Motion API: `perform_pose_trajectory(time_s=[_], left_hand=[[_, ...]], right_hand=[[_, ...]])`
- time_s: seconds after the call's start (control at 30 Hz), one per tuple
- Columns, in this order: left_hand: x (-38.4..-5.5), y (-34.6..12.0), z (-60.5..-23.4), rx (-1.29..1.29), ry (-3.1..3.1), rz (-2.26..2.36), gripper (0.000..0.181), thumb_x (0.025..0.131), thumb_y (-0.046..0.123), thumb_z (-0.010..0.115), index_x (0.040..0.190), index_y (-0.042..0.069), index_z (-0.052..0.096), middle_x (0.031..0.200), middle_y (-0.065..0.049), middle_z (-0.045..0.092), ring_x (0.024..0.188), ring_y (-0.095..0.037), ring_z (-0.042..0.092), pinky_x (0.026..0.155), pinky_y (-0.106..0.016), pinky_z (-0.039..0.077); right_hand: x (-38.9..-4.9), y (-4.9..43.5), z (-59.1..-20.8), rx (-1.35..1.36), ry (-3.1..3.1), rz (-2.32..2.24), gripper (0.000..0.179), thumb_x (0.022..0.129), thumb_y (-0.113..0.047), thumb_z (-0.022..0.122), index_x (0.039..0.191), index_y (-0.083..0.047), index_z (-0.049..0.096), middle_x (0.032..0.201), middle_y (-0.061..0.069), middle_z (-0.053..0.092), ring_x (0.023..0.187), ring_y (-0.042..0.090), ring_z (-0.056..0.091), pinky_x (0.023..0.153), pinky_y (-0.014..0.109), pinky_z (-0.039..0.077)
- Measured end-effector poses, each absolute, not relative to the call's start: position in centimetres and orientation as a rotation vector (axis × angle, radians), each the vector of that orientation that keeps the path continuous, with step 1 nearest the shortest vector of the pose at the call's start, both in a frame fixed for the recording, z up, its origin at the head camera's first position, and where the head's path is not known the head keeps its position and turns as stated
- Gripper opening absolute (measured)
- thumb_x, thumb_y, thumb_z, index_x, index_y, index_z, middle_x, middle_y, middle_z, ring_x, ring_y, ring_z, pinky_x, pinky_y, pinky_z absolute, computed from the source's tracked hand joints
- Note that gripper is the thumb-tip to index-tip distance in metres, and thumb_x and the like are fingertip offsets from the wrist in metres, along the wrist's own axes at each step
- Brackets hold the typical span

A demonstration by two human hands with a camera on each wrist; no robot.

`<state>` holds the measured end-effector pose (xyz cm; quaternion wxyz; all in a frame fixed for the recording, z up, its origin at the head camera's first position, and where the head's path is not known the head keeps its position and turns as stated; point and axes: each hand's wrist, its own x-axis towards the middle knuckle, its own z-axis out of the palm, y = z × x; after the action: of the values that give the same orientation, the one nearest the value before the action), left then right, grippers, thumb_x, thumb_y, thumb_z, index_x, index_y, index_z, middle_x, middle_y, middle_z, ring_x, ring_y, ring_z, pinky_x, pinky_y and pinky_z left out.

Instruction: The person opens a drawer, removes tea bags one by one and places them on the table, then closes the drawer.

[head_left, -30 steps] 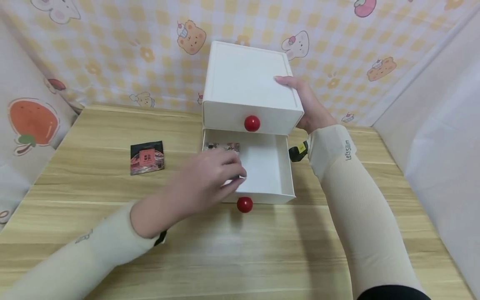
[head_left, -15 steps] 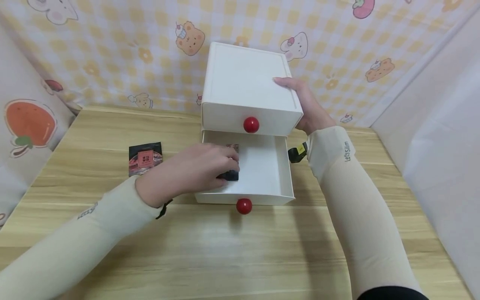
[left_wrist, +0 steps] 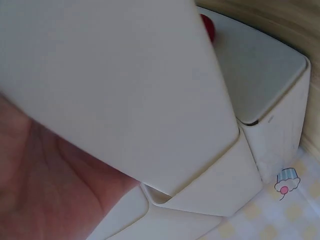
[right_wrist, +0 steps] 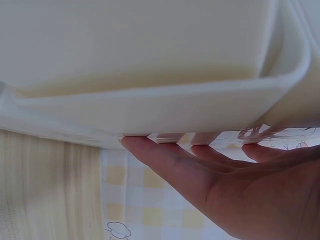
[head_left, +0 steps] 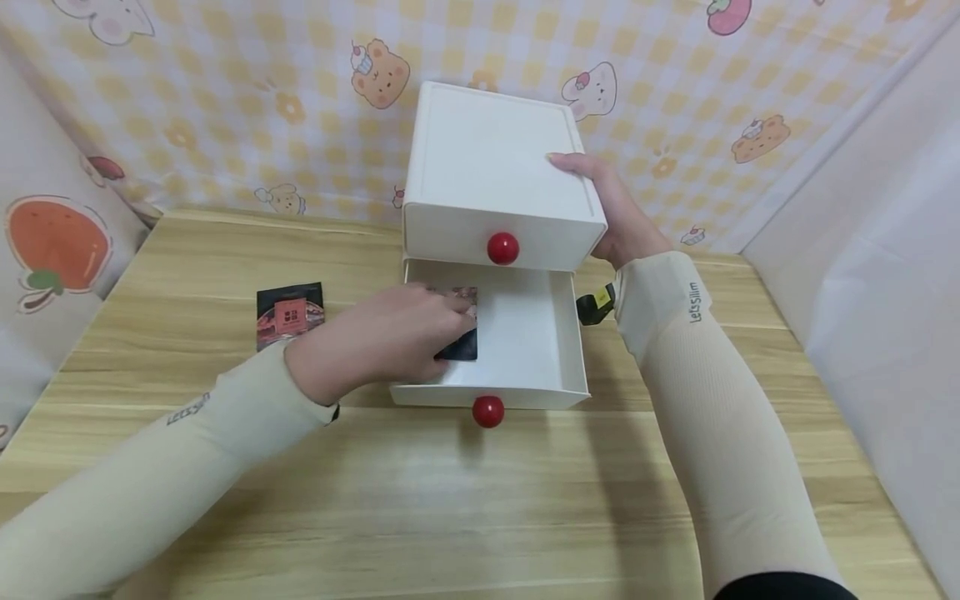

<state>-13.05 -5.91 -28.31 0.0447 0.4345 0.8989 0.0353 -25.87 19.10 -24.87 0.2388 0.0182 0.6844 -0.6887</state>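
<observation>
A white two-drawer box (head_left: 495,150) stands at the back, its lower drawer (head_left: 528,333) pulled out. Inside that drawer, on the left, lies a dark printed sachet (head_left: 465,346). My left hand (head_left: 390,329) reaches over the drawer's left side, fingers on the sachet and thumb by its front edge; the hand covers the sachet's left part. My right hand (head_left: 618,204) steadies the box, thumb on the top and the other fingers along the right side, as the right wrist view shows. A second sachet (head_left: 288,310) lies on the table, its lower edge partly behind my left sleeve.
Red ball knobs mark the upper drawer (head_left: 450,233), which is closed, and the lower one. A patterned cloth (head_left: 262,100) hangs behind the wooden table (head_left: 450,517). White side sheets (head_left: 877,192) flank it. A wrist camera (head_left: 596,306) sits by the right cuff.
My left hand has come down and leftward into the lower drawer, and its fingers have shifted back over the sachet, baring its black front part. My right hand and the box have stayed put.
</observation>
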Motion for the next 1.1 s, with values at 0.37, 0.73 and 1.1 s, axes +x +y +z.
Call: perform_pose_trajectory(time_s=[0.37,0.73,1.1], left_hand=[[-13.28,-5.62,-28.17,1.276,2.738,0.037,0.041,0.083,0.014,0.071,0.122,0.005,0.068,0.118,-0.010,0.071,0.081,-0.022,0.063,0.080,-0.039,0.058],[-13.48,-5.83,-28.48,1.357,2.787,0.105,0.031,0.090,0.014,0.068,0.120,0.006,0.071,0.115,-0.009,0.075,0.071,-0.020,0.068,0.062,-0.030,0.056],[-12.57,-6.29,-28.23,1.522,2.914,0.074,0.037,0.088,-0.002,0.073,0.121,0.012,0.071,0.108,-0.003,0.078,0.080,-0.018,0.074,0.067,-0.034,0.061]], right_hand=[[-25.79,19.14,-24.69,0.045,1.883,-1.889,0.063,0.096,-0.049,0.052,0.149,-0.023,0.031,0.129,0.008,0.055,0.095,0.019,0.067,0.073,0.031,0.058],[-25.87,19.10,-24.72,0.068,1.883,-1.901,0.062,0.096,-0.048,0.053,0.148,-0.021,0.033,0.128,0.008,0.054,0.095,0.019,0.067,0.073,0.031,0.058],[-25.70,19.12,-24.68,0.058,1.878,-1.894,0.063,0.096,-0.048,0.052,0.149,-0.022,0.031,0.129,0.008,0.054,0.095,0.019,0.067,0.072,0.031,0.058]])
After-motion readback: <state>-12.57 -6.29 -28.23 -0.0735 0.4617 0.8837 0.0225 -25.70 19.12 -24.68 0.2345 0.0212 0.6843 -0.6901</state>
